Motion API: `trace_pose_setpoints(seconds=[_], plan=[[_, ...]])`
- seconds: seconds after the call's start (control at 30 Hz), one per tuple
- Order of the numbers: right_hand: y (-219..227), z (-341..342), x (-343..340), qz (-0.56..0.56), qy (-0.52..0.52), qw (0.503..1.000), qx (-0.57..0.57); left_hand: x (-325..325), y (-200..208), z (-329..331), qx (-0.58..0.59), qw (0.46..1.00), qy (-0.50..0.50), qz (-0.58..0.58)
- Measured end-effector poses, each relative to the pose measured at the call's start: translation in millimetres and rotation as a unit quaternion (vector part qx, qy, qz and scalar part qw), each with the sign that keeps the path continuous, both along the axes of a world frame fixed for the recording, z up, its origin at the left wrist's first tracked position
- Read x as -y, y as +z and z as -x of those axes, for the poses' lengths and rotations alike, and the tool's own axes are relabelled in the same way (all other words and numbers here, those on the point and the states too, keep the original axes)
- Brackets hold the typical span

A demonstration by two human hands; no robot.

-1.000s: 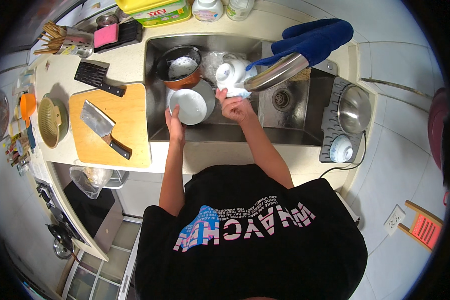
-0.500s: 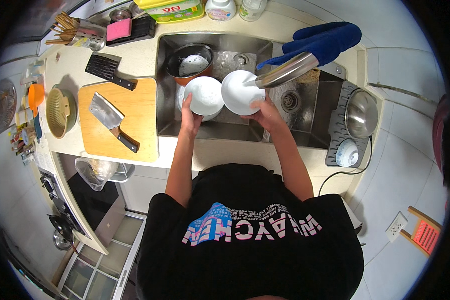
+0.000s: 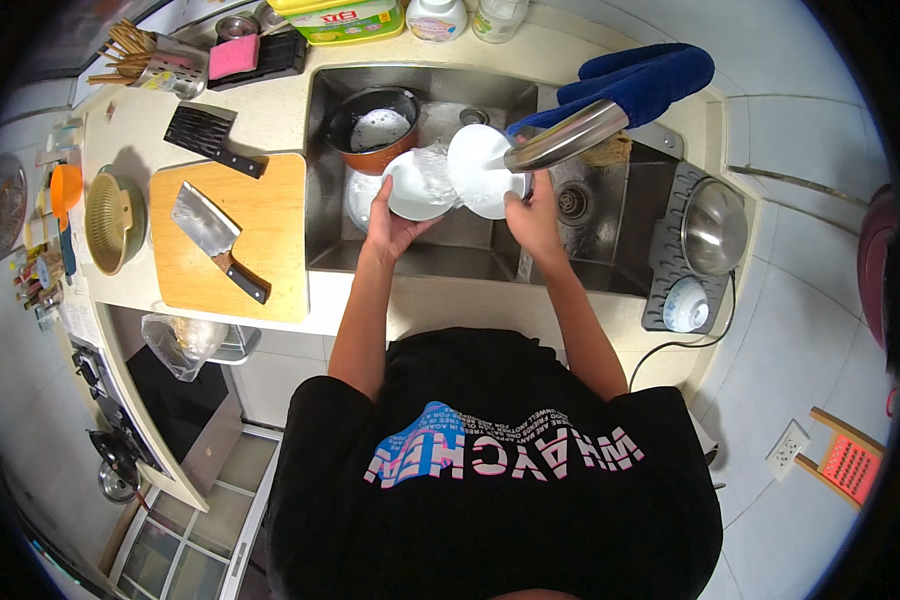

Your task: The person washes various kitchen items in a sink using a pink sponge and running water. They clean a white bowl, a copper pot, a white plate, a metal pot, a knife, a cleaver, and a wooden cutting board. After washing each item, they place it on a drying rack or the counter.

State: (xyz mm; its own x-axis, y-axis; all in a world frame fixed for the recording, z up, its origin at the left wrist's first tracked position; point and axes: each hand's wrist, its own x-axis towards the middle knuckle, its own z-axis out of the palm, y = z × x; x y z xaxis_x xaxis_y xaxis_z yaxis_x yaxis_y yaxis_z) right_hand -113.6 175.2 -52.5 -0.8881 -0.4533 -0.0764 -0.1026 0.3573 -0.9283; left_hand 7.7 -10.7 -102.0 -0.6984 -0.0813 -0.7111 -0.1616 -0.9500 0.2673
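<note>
Over the left basin of the steel sink (image 3: 335, 250), each of my hands grips a white bowl. My left hand (image 3: 392, 232) has its thumb at the rim of the left bowl (image 3: 407, 184). The right bowl (image 3: 476, 158) is tipped toward it under the steel faucet (image 3: 570, 138), held at its side by my right hand (image 3: 536, 222). Clear water spills from the right bowl into and around the left one. Behind my left hand stands an orange-brown pot (image 3: 372, 161) with a dark inside and foamy contents. Another white dish (image 3: 361, 204) shows partly under the left bowl.
Left of the sink, a cleaver (image 3: 208, 222) lies on a wooden board (image 3: 175, 285), with a black-bladed knife (image 3: 200, 132) behind. A blue cloth (image 3: 660, 85) drapes over the faucet. A metal bowl (image 3: 713, 227) and a patterned bowl (image 3: 686, 305) sit on a grey drain mat (image 3: 665, 270).
The right bowl has tilted leftward, and water now spills from it over the left bowl. The left bowl has tipped a little and sits slightly closer beneath it.
</note>
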Motion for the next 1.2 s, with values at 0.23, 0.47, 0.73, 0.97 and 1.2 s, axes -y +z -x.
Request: trace_pose_setpoints(seconds=[0.23,0.47,0.73,0.97,1.2], plan=[[49.0,-10.9,3.3,-0.090,0.005,0.982,-0.164,-14.9,-17.6,20.0,-0.006,0.998,-0.020,-0.058],[-1.2,-0.8,-21.8,0.014,-0.097,0.995,-0.002,-19.1,1.3,29.2,0.108,0.989,-0.067,-0.078],[28.0,-3.0,-38.1,0.213,-0.192,0.884,0.369,-9.5,-43.1,20.3,0.107,0.973,-0.171,0.112],[6.7,2.0,-52.4,0.247,-0.177,0.838,0.453,-14.3,-60.9,15.0,0.032,0.994,-0.077,-0.076],[-23.9,4.1,-22.2,0.342,-0.138,0.724,0.583,-12.5,-69.8,30.0,-0.047,0.935,-0.049,-0.347]])
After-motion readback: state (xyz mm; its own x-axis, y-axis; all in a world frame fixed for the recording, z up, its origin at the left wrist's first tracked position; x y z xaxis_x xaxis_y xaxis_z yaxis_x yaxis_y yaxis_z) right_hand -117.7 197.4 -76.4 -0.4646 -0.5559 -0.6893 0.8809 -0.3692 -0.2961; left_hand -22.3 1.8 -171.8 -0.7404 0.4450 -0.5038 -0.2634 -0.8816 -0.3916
